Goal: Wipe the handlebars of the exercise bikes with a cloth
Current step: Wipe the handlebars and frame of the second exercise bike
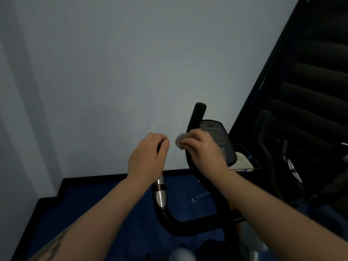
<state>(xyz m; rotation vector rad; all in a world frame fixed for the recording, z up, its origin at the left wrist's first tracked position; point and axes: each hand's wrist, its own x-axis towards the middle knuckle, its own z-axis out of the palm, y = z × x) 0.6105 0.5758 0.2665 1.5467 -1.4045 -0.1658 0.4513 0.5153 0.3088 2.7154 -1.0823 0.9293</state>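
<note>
A black U-shaped handlebar (pixel 185 226) of an exercise bike rises in front of me. My left hand (pixel 146 157) is closed around the top of its left grip, above a silver sensor section (pixel 160 193). My right hand (pixel 202 147) presses a small grey cloth (pixel 179 141) against the right grip (pixel 196 117), whose black foam end sticks up above my fingers. Behind my right hand sits the bike's console (pixel 221 136) with a dark screen.
A pale wall stands close ahead, with a black skirting board (pixel 113 176) and blue floor (pixel 94 213) below. A large dark mirror or window frame (pixel 273 68) leans at the right, beside another machine's bars (pixel 267 151). A light-coloured object (pixel 242 161) lies behind the console.
</note>
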